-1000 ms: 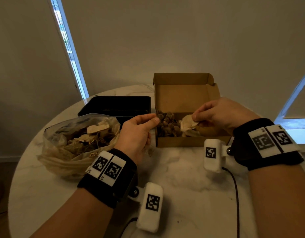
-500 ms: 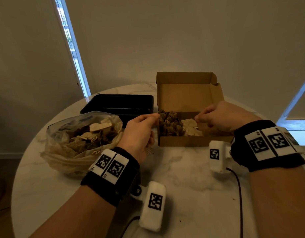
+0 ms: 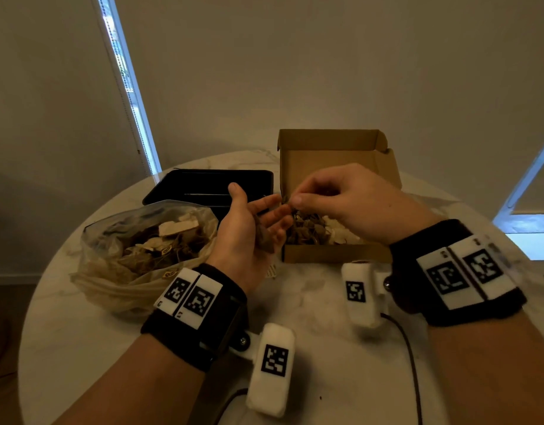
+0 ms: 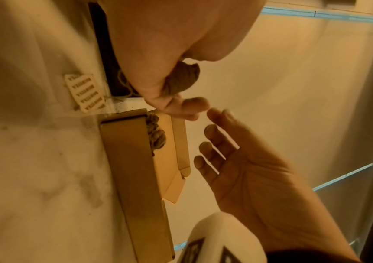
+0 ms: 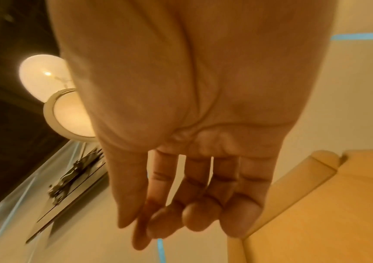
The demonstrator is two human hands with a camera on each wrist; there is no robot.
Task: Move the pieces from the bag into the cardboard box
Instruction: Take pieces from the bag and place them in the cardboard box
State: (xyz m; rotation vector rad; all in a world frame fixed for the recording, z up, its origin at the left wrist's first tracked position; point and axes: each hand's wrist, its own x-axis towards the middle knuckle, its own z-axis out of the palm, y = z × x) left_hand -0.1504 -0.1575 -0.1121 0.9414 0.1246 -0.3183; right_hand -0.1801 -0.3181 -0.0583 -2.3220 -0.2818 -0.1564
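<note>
Nearest, on the pale marbled worktop (image 3: 310,357), two forearms in black wrist straps with white marker blocks, a dark cable (image 3: 413,363) trailing beside the right one. Farther in, left hand (image 3: 249,228) raised palm-up just left of the cardboard box (image 3: 335,254), fingers loosely spread, thumb up, a dark brown piece (image 3: 264,237) cupped in the palm; in the left wrist view that same brown lump (image 4: 184,79) tucked against the base of the fingers. Grip of the left hand: relaxed, half open, cradling rather than pinching. Right hand (image 3: 347,199) above the box's left side, thumb and forefinger brought together at the left hand's fingertips; grip narrowed to a pinch, but whether anything is caught between the tips cannot be told. Small printed paper tag (image 4: 85,92) flat on the worktop by the box's near left corner. Inside the box, brown pieces (image 3: 307,230) heaped at left, pale pieces (image 3: 341,234) to their right, lid flap upright behind. To the left, clear plastic bag (image 3: 117,271) slumped open on the worktop, a mix of pale and brown pieces (image 3: 166,237) inside. Behind bag and left hand, black tray (image 3: 203,185) beside the box.
</note>
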